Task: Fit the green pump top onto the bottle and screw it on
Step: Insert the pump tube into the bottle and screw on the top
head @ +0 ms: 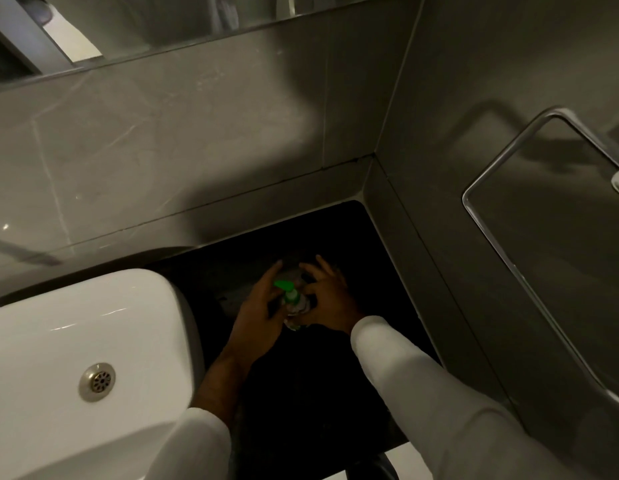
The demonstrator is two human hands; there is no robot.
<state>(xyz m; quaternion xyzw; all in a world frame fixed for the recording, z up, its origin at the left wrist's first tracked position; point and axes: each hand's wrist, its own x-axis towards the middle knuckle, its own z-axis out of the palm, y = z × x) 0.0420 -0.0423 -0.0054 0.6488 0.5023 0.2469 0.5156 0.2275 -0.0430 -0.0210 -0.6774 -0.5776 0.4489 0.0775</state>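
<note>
Both hands close around the bottle (296,308) on the dark counter (321,375). Left hand (257,315) grips at 9 o'clock, right hand (330,299) at 3; the green pump (286,289) sits on top.

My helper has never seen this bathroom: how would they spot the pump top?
Right of the white ceramic sink lies a black counter. There two hands grip a small clear bottle; its bright green plastic pump top is the only vivid colour.
</note>
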